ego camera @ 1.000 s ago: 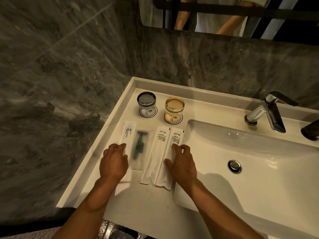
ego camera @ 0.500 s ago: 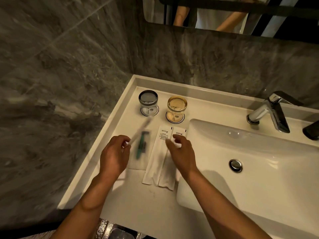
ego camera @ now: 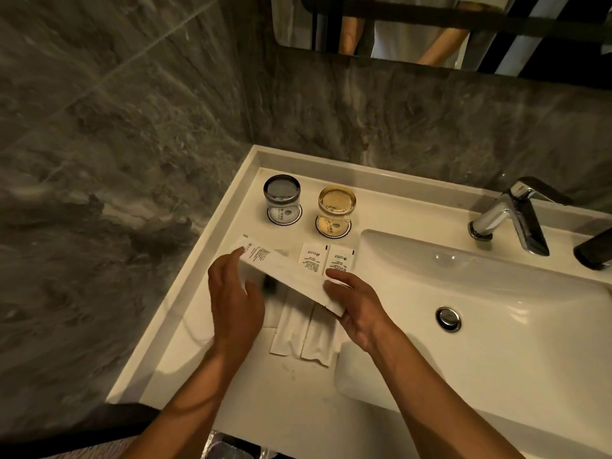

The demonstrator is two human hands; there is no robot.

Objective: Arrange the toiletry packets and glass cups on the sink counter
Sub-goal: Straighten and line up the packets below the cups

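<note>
A long, flat white packet (ego camera: 284,273) of matte paper is held slantwise above the counter (ego camera: 265,402), gripped at both ends: its upper end, printed with small dark text, is pinched by the fingers of the left hand (ego camera: 236,304), and its lower end is clasped by the right hand (ego camera: 356,308). Beneath it, two more narrow white packets (ego camera: 306,332) are laid flat side by side on the counter, touching along their long edges; their printed tops are seen past the raised packet and their crimped bottoms are seen below the hands. A dark object is glimpsed under the held packet near the left thumb, too hidden to be told.

Behind the packets, two short round glass cups are set upside down, each on a scalloped paper coaster. The grey cup (ego camera: 282,198) is placed to the left, nearer the corner; the amber cup (ego camera: 336,205) stands just beside it, apart from it.

The counter is smooth, glossy and white, with a raised rim along the wall. A rounded rectangular basin (ego camera: 496,309) with a chrome drain is sunk to the right, and an angular polished chrome tap (ego camera: 516,217) is mounted behind it. The walls (ego camera: 116,160) are faced in grey veined marble-look tile.
</note>
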